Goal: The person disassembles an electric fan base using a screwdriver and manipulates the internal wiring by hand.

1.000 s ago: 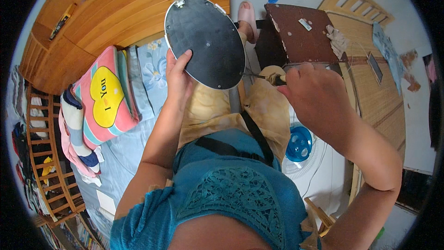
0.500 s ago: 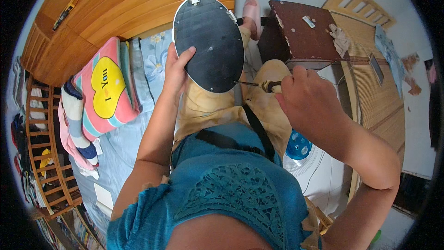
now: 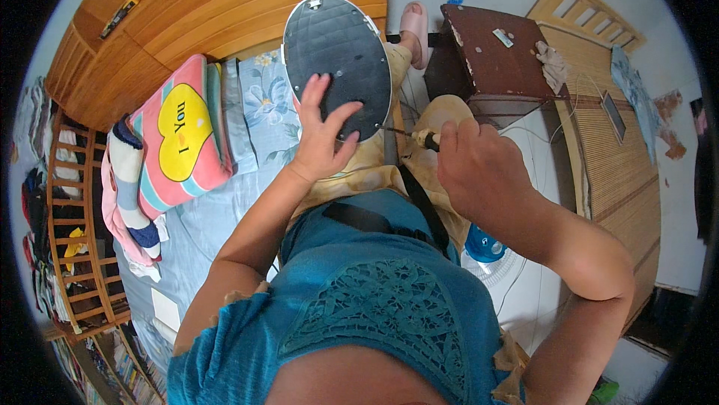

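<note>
I see the dark oval panel [image 3: 341,49] ahead of my lap, its pale rim bare all along the top and right. Left of that rim is the flowered bed [image 3: 206,233], with a folded pink blanket [image 3: 150,173] well apart from the panel. On the right, a gap separates the rim from the dark red cabinet [image 3: 502,60]; a slippered foot [image 3: 414,26] sits in it. Below my right forearm I have pale floor [image 3: 543,285], with a blue fan [image 3: 485,244] close by.

My left hand [image 3: 322,143] is open, fingers spread over the panel's lower face without closing round it. My right hand [image 3: 479,161], elbow bent outward, is curled round a screwdriver [image 3: 425,140], its thin shaft pointing left to the panel's lower right edge.
</note>
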A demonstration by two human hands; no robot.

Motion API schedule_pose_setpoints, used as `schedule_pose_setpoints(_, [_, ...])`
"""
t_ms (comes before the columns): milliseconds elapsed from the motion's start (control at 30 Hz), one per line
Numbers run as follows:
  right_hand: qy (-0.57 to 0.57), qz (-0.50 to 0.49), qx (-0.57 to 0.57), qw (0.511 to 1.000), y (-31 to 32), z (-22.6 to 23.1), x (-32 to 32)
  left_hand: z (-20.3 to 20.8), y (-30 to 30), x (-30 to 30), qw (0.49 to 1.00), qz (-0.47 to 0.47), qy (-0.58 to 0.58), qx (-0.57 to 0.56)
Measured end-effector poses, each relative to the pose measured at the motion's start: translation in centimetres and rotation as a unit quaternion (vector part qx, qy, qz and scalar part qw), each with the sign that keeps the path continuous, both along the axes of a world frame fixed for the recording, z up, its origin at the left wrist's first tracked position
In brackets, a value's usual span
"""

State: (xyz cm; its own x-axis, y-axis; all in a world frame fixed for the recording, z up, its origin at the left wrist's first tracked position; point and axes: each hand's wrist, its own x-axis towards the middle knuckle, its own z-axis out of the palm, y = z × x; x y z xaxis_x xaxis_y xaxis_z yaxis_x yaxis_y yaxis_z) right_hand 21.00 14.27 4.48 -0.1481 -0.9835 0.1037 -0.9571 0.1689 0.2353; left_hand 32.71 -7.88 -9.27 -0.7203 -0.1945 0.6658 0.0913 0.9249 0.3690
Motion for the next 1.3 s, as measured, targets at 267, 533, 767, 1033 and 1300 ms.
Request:
schedule_pose_setpoints(267, [-0.027, 0.011, -0.029, 0.999, 0.8, 1.1, 0.7, -0.4, 1.9, -0.9, 0.988, 0.045, -0.115, -0.092])
schedule_pose_setpoints(533, [0.023, -0.029, -0.055, 0.998, 1.6, -1.0, 0.7, 0.5, 2.9, -2.8, 0.987, 0.083, -0.054, -0.126])
schedule_pose_setpoints(767, [0.065, 0.018, -0.127, 0.99, 1.8, -0.9, 0.6, 1.6, 2.8, -4.0, 0.991, 0.026, -0.023, -0.132])
schedule_pose_setpoints(1033, [-0.019, -0.08, -0.02, 0.996, 2.3, -1.0, 0.3, 2.2, 2.7, -5.6, 0.991, -0.031, 0.01, -0.129])
schedule_pose_setpoints(1300, [0.006, -0.073, -0.068, 0.995, 2.3, -1.1, 0.2, 2.3, 2.5, -5.9, 0.992, -0.041, -0.002, -0.118])
